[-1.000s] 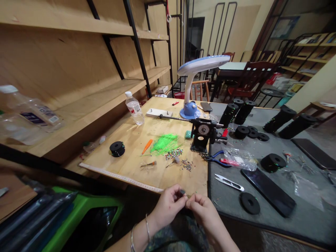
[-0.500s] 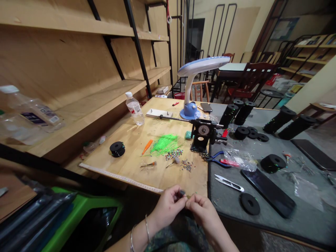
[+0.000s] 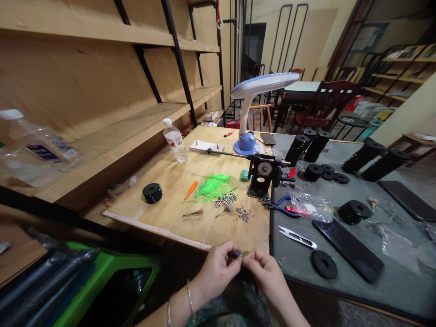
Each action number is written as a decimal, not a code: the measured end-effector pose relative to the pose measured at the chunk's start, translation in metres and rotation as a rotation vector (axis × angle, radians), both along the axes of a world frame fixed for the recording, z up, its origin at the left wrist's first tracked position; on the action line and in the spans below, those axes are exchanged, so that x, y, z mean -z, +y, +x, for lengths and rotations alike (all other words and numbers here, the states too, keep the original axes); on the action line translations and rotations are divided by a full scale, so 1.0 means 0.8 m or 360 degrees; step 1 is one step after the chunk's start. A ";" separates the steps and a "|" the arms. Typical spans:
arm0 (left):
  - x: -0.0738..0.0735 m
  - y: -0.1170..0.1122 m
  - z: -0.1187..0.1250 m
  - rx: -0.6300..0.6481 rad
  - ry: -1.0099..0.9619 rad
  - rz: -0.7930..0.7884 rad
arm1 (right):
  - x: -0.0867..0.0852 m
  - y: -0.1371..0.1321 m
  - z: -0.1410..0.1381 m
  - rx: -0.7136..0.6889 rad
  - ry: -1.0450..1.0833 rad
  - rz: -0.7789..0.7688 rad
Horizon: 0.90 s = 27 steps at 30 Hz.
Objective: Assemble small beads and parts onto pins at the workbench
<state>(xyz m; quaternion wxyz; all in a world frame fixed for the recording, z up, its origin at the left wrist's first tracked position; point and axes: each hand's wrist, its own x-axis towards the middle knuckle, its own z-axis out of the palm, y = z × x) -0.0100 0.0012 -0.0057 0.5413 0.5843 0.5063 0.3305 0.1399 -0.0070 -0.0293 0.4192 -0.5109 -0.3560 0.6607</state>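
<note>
Close together at the table's front edge, my two hands meet fingertip to fingertip. My left hand (image 3: 221, 265) is closed, with a small dark piece (image 3: 237, 252) showing between its thumb and fingers. My right hand (image 3: 262, 268) pinches beside it. A tiny yellowish bit (image 3: 245, 254) shows at the right fingertips, too small to name. Just beyond the hands lie loose small metal pieces (image 3: 242, 213), a heap of multicoloured beads (image 3: 226, 200) and a bundle of bright green line (image 3: 214, 187). An orange-handled tool (image 3: 190, 190) lies to the left of the bundle.
A black hand-cranked winder (image 3: 262, 175) stands behind, near the desk lamp (image 3: 245, 143). On the grey mat (image 3: 282, 254) are thread snips (image 3: 298, 237), a phone (image 3: 349, 250), blue-handled pliers (image 3: 281, 205) and several black foam spools (image 3: 354, 211). A water bottle (image 3: 175, 141) stands at the left.
Both hands stay in nearly the same place. The fingers have shifted slightly, and the dark piece and the yellowish bit show a little more now.
</note>
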 end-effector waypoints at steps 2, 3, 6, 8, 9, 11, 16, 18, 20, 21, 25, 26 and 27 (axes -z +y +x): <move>-0.001 -0.001 0.000 0.0019 0.0036 0.0030 | -0.006 -0.001 0.001 0.0011 -0.0060 0.0049; -0.001 -0.001 0.000 0.0024 0.0048 0.0037 | -0.008 -0.001 0.002 0.0019 -0.0086 0.0064; 0.001 -0.001 0.001 0.0027 0.0047 0.0023 | -0.013 -0.003 0.002 0.0016 -0.0147 0.0085; 0.003 0.000 0.001 0.0005 0.0008 -0.0006 | -0.014 -0.003 0.003 0.0001 -0.0188 0.0101; 0.005 0.001 0.001 -0.0009 -0.0026 -0.0026 | -0.014 -0.003 0.003 -0.0006 -0.0206 0.0110; 0.007 0.002 0.000 -0.0048 -0.0106 -0.0075 | -0.015 -0.004 0.003 -0.0014 -0.0245 0.0118; 0.005 0.002 -0.004 -0.0166 -0.0348 -0.0268 | -0.016 -0.007 0.005 0.0004 -0.0317 0.0095; 0.004 0.000 -0.005 -0.0192 -0.0418 -0.0356 | -0.019 -0.009 0.006 0.0019 -0.0281 0.0109; 0.004 -0.002 -0.006 -0.0214 -0.0447 -0.0387 | -0.024 -0.012 0.006 0.0028 -0.0220 0.0138; 0.004 -0.003 -0.006 -0.0225 -0.0452 -0.0382 | -0.026 -0.013 0.006 0.0030 -0.0194 0.0152; 0.006 -0.006 -0.007 -0.0218 -0.0469 -0.0372 | -0.033 -0.018 0.006 0.0034 -0.0163 0.0170; 0.006 -0.006 -0.007 -0.0216 -0.0478 -0.0377 | -0.033 -0.019 0.006 0.0028 -0.0159 0.0161; 0.007 -0.007 -0.008 -0.0218 -0.0484 -0.0384 | -0.032 -0.020 0.006 0.0018 -0.0154 0.0149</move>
